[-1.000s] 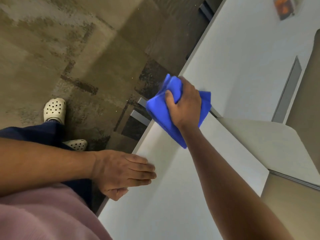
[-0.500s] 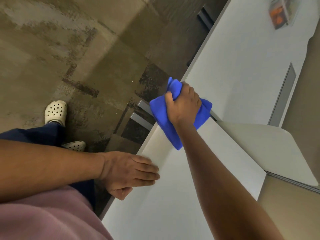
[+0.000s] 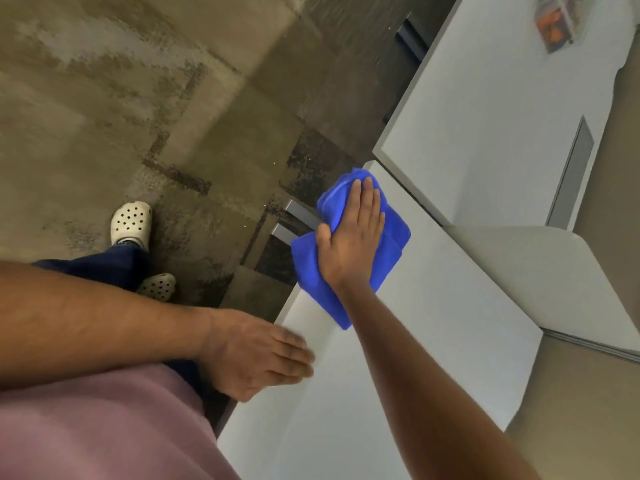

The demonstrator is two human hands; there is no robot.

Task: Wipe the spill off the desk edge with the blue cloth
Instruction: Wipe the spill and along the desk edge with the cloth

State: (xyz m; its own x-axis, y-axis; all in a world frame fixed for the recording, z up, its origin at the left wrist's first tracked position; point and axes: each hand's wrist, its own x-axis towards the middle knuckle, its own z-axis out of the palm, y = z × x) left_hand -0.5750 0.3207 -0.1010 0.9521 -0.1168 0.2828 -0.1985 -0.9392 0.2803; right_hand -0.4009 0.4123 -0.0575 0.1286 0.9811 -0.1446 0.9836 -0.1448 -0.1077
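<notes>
Right hand [image 3: 353, 240] gone from fist to flat palm — fingers spread, pressing cloth [image 3: 349, 251] onto desk [image 3: 450, 323] edge. Cloth directly beneath, long axis along edge. Left hand [image 3: 256, 355] open, braced nearer. Spill not discernible — perhaps under cloth.

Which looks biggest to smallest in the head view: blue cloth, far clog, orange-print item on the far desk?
1. blue cloth, partly hidden under the right hand
2. far clog and orange-print item: these look about alike. The item is blurred, cut by the frame edge and farther from the camera, so no ranking.
</notes>
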